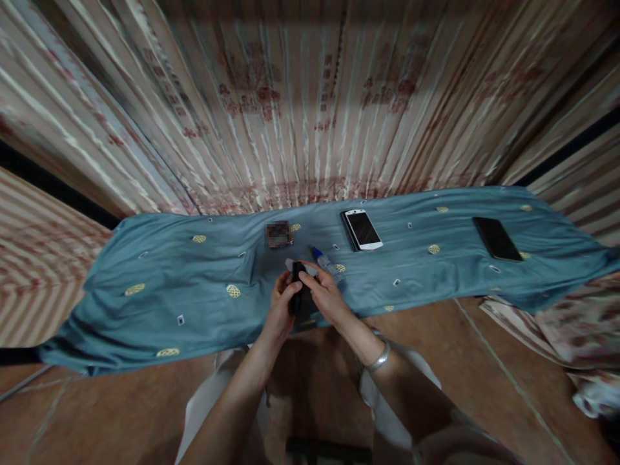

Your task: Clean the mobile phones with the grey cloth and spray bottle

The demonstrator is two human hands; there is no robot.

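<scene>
while left hand (279, 300) and right hand (325, 294) clasp a black object (296, 305) snugly, blue-capped bottle (325, 261) at one o'clock, handling seems underway, next needing steadiness.

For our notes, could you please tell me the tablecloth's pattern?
Head view: the tablecloth is teal with small motifs, some yellow.

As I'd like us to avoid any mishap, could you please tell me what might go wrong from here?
The dark item held between the left hand and right hand could slip and fall past the near edge of the blue cloth. The right hand might bump the blue-capped bottle close by. If tugged, the wrinkled cloth could shift the white phone.
</scene>
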